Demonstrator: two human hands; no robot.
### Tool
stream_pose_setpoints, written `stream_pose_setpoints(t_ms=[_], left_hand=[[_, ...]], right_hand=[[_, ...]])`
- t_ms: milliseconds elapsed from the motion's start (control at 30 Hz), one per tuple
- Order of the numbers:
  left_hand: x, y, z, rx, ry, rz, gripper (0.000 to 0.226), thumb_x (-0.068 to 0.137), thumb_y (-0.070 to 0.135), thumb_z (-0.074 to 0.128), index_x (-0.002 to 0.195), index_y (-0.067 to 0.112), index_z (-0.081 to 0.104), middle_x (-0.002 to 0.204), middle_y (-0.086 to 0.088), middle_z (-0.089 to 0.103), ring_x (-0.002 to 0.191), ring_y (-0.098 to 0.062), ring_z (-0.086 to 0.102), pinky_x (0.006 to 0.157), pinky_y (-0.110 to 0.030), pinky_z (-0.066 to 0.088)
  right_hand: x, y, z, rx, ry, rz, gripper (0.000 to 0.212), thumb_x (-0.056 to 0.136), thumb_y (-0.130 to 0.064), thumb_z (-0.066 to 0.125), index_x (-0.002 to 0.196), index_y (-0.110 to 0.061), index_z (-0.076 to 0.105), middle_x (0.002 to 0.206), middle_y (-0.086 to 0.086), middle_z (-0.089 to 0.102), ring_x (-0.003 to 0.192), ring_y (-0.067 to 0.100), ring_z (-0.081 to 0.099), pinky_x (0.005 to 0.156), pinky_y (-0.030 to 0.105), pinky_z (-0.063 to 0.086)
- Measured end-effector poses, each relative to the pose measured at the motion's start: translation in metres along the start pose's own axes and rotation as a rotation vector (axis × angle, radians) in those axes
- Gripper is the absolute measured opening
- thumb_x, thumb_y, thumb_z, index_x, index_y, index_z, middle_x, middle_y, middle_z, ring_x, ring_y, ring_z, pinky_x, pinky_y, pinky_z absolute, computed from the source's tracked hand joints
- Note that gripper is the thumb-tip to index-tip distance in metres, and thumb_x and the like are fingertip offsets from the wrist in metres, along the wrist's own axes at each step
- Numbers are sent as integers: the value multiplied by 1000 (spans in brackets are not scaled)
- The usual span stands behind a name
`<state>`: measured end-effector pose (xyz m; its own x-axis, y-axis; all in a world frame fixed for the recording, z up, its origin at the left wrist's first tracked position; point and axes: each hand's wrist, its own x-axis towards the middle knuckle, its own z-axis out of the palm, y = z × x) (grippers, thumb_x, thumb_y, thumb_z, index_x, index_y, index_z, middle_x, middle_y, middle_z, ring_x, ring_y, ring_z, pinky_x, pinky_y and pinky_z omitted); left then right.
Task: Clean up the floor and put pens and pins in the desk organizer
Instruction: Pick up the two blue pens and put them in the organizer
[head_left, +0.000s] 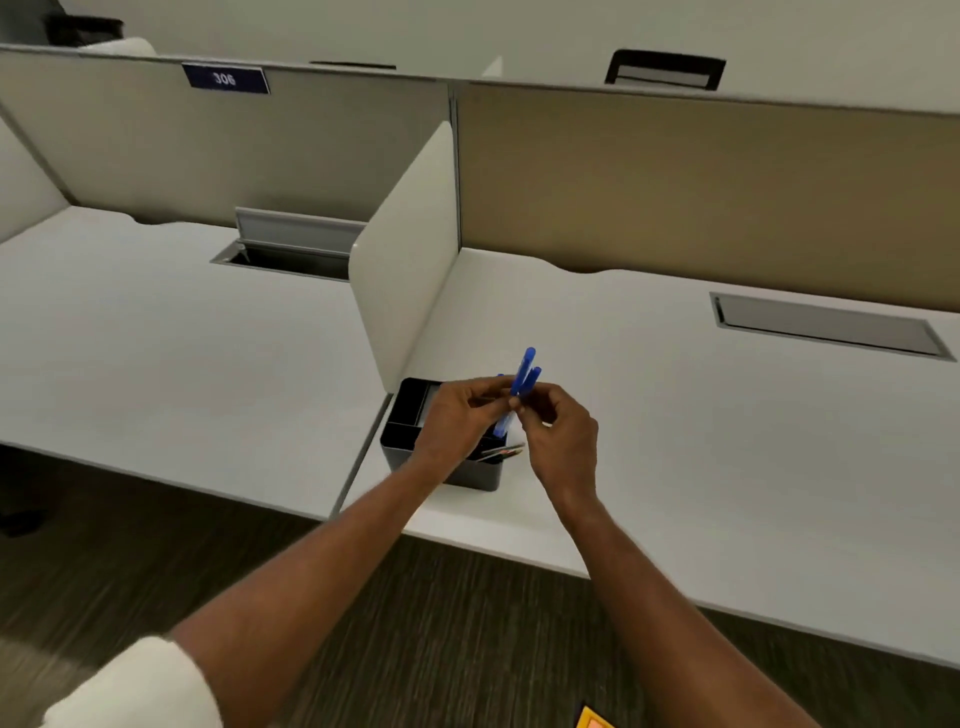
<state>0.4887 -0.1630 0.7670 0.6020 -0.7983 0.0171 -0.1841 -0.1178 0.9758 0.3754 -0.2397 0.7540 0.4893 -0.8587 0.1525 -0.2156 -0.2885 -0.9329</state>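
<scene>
We are pinching the blue pens (523, 382) between the fingers of our left hand (457, 415) and right hand (558, 434), directly above the black desk organizer (441, 467). Loosening now could be dropping a pen past its rim. The white desk (675, 441) is bare; brown carpet (104, 545) lies at 6 o'clock.

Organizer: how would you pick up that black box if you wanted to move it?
Take the organizer by its two outer side walls, coming from above and in front. It is a straight-sided box standing upright, and the divider blocks its back.
</scene>
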Motion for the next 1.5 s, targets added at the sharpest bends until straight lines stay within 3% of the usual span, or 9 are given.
stream_pose_setpoints(t_ms=[300,500,633,733,833,1000,1100,1167,1500], left_hand=[[74,-67,-8,107,-180,-75,35,88,18,72,123,12,69,112,-5,75,107,-15,69,106,-35,50],[82,-108,-2,254,-240,-9,35,89,20,71,124,20,69,115,6,73,104,0,68,102,-25,51],[82,-119,-2,319,-320,38,39,91,22,70,129,27,64,113,10,73,103,5,66,98,-17,50],[82,-119,-1,314,-291,49,40,89,24,72,129,25,65,116,7,72,96,12,63,95,-13,49],[80,-120,1,293,-290,71,40,86,23,75,125,23,67,114,6,72,96,11,65,89,-6,48],[73,-114,5,277,-258,104,43,83,29,78,123,19,68,116,3,72,102,1,68,95,-18,54],[65,-106,9,296,-183,186,38,87,35,74,122,20,68,115,3,72,104,-3,68,96,-22,54],[57,-98,15,302,-157,243,36,90,38,69,122,20,68,116,3,71,105,-4,67,96,-22,54],[-8,-71,84,660,-313,341,57,95,57,52,146,35,42,151,11,45,140,-6,39,113,-30,36]], right_hand=[[49,46,48,-155,20,217,18,93,-9,67,111,-9,68,102,3,74,79,5,63,66,1,45],[57,71,53,-278,-49,302,21,90,-11,66,111,-8,69,103,4,74,80,9,60,61,2,35],[57,77,48,-298,-52,307,18,87,-13,70,104,-11,71,82,-6,67,65,1,58,55,4,37],[57,79,46,-239,-61,306,26,82,-14,77,108,-14,71,91,-6,72,78,2,65,68,5,49],[54,80,42,-210,-69,332,31,81,-12,78,112,-13,71,98,-3,73,80,0,65,60,-3,45],[44,77,27,-220,-87,267,31,89,-13,71,119,-13,70,113,0,74,99,7,68,91,21,56],[32,80,16,-236,-95,165,34,95,-18,67,129,-16,65,128,-1,68,118,12,63,95,14,48],[21,86,7,-280,-81,96,37,97,-23,64,134,-19,61,136,-1,63,127,14,58,105,26,49],[-51,119,-94,-697,-111,58,53,105,-42,42,154,-23,34,165,-4,22,154,12,13,124,32,17]])
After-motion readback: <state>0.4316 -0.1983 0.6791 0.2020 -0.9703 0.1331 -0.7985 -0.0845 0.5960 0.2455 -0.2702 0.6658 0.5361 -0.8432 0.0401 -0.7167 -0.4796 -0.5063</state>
